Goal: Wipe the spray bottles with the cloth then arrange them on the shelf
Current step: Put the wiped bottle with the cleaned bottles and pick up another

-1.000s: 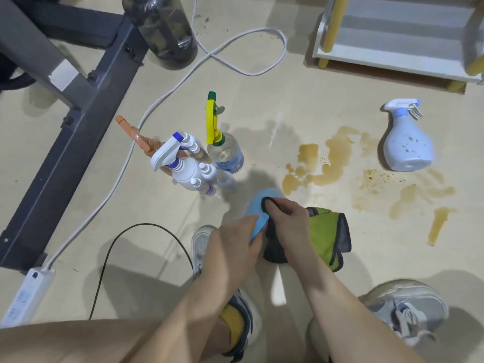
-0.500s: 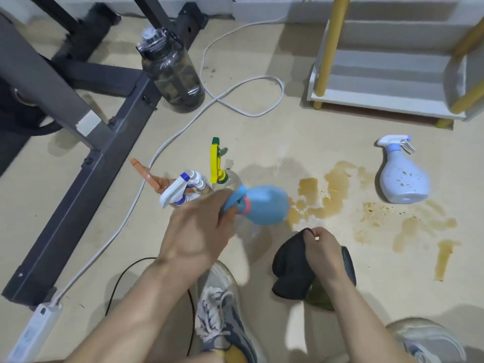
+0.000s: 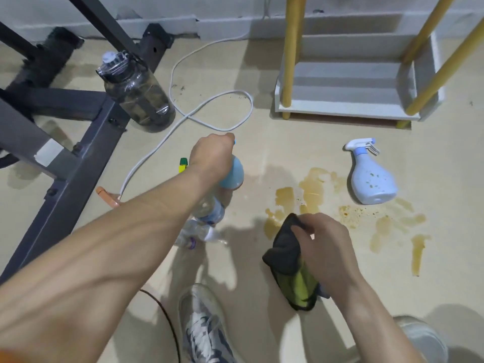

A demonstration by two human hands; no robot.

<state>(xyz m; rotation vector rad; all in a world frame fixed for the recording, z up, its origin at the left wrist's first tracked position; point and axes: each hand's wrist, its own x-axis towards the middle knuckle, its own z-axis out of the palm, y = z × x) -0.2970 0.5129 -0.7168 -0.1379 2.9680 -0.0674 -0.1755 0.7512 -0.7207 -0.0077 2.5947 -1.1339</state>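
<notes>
**Spray bottle held out toward the shelf**

The floor (image 3: 262, 142) takes up most of the view, with a dark metal frame (image 3: 65, 174) crossing its left side. At the far right the shelf (image 3: 348, 111) stands on yellow legs. Its lowest white board shows nothing on it, so by the look of it no bottle is arranged there yet. A dark jug (image 3: 136, 90) stands by the frame, beside a looping white cable (image 3: 209, 108).

The left hand (image 3: 212, 155) reaches forward at mid-floor, fingers wrapped tightly round the head of a blue bottle (image 3: 233, 176), whose body hangs below the fist. Gripping it by the top probably leaves the body free of fingers and makes it easy to set down upright. It appears clear of the floor and well short of the shelf.

A white bottle (image 3: 372, 179) stands alone on the floor between the shelf and brown stains (image 3: 311, 187). It is spotted brown and likely needs wiping.

Under the left forearm a cluster of clear bottles (image 3: 209, 213) waits, partly hidden.

The right hand (image 3: 327, 244) hangs low, fingers and thumb pinching a bunched grey-and-green cloth (image 3: 285, 252). It is apart from the blue bottle, probably kept ready for the next one.
</notes>
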